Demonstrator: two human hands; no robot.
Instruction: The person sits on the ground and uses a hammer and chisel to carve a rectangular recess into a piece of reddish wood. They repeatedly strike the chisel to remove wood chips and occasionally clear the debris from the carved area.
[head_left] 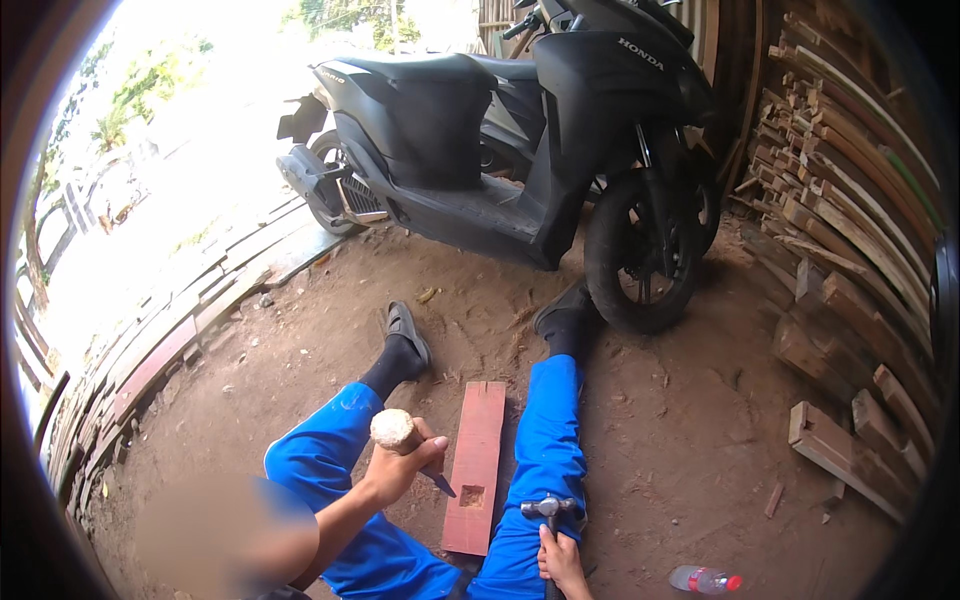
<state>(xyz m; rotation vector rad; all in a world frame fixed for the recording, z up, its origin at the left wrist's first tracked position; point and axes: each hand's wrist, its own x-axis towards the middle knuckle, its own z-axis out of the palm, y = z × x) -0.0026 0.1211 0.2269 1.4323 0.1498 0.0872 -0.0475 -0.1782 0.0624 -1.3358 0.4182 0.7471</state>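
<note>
Reddish flat plank (478, 430), rough squarish recess (470, 497); left hand (397, 470) gripping round-ended chisel (392, 431), right hand (563, 562) gripping metal-headed hammer (548, 507).

A blurred patch (225, 535) covers the lower left. The top edge crops the black scooter (425, 130); the bottom edge, seemingly, the hammer (547, 508).

floor: brown dirt (700, 430) | right: stacked timber (840, 200) | upper left: glaring daylight (230, 120)

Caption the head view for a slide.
Left hand grips a chisel near the recess in a red plank between blue-trousered legs; right hand holds a hammer.
</note>
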